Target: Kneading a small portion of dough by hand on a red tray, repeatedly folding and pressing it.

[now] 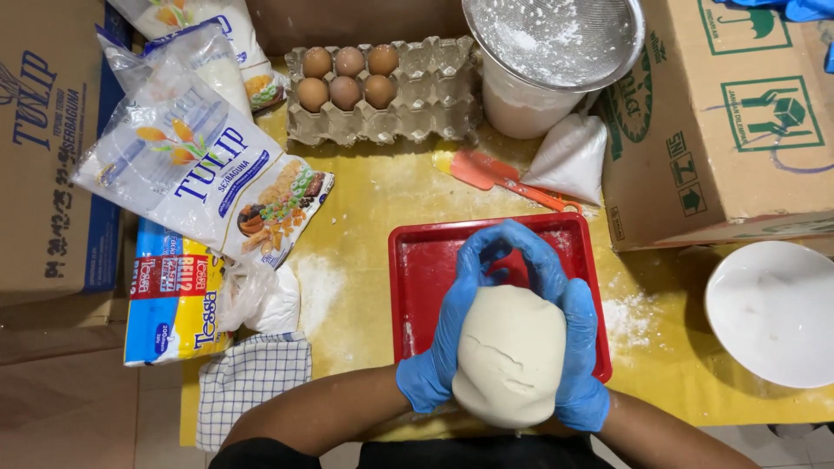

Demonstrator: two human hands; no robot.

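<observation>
Head view: two blue-gloved hands cradle a large smooth ball of pale dough [511, 354] above a red rectangular plastic tray [417, 278] at lower centre.

Left hand [445, 334] and right hand [569, 334] wrap the dough from either side, fingers curled together over its far edge. At upper left lie white plastic flour bags with blue and orange print [195, 165], above a blue-and-red packet [169, 304] and a blue checked cloth [252, 378]. A grey cardboard egg tray [426, 95] at top centre holds six brown eggs [347, 76]. A metal sieve dusted with flour [556, 39] sits on a white tub; a brown cardboard box with green symbols [738, 113] fills upper right; a white bowl [773, 313] sits at the right edge.
</observation>
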